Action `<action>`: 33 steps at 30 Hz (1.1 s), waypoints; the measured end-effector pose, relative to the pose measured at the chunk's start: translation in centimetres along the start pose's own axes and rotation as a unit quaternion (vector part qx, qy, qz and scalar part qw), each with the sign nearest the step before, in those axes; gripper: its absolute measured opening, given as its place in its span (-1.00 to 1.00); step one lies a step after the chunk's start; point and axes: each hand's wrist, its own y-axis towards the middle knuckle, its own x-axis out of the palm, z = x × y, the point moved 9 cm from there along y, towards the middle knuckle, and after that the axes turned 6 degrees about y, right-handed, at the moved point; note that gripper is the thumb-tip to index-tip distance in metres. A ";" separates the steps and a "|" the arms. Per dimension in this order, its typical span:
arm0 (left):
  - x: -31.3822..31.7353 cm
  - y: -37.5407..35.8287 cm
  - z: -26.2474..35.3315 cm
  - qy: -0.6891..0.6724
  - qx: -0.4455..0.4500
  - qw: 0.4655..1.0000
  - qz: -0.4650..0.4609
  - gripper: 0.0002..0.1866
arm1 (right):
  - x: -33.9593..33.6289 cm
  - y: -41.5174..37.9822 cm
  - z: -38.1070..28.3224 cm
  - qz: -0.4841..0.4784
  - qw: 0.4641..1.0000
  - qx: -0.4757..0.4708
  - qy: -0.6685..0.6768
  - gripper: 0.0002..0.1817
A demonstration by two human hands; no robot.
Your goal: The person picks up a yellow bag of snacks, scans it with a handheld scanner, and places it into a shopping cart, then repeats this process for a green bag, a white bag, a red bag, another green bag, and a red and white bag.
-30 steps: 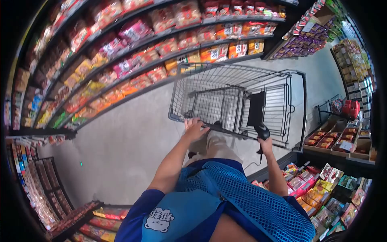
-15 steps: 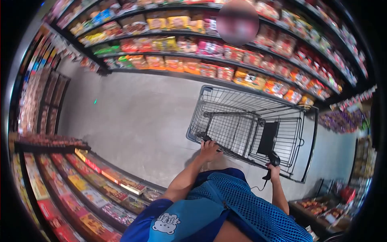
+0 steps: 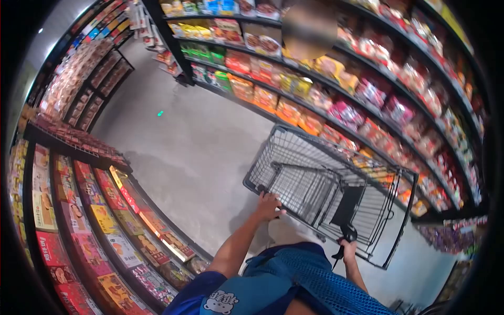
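A black wire shopping cart (image 3: 310,210) stands in front of me, turned at an angle. My left hand (image 3: 269,206) is closed around its near rim, by the left corner. My right hand (image 3: 348,248) grips a black handle-like piece (image 3: 348,231) at the near side of the cart, with its rounded end showing above my fingers. Inside the basket a dark flat panel (image 3: 347,203) stands toward the right end. I see no goods in the basket.
Shelves of bright packaged food (image 3: 310,123) run along the far side, close to the cart. Sloped racks of boxed goods (image 3: 126,249) stand at my left. Grey floor (image 3: 199,136) stretches between them. Another display (image 3: 100,89) stands at the far left.
The view has swung to the right, and the shelves and cart now appear at a steeper slant. Both hands stay at the cart.
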 end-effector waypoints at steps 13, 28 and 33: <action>-11.9 1.0 -20.4 0.031 -0.109 0.993 -0.041 -0.32 | 24.6 6.3 -11.9 -0.080 0.996 0.036 0.008 -0.82; -27.8 0.7 -48.1 0.018 -0.143 0.983 -0.110 -0.28 | 55.8 6.6 -18.0 -0.091 0.995 0.045 0.015 -0.86; -32.6 -0.7 -55.8 0.046 -0.128 0.990 -0.023 -0.34 | 64.9 5.4 -19.9 -0.097 0.994 0.041 0.015 -0.87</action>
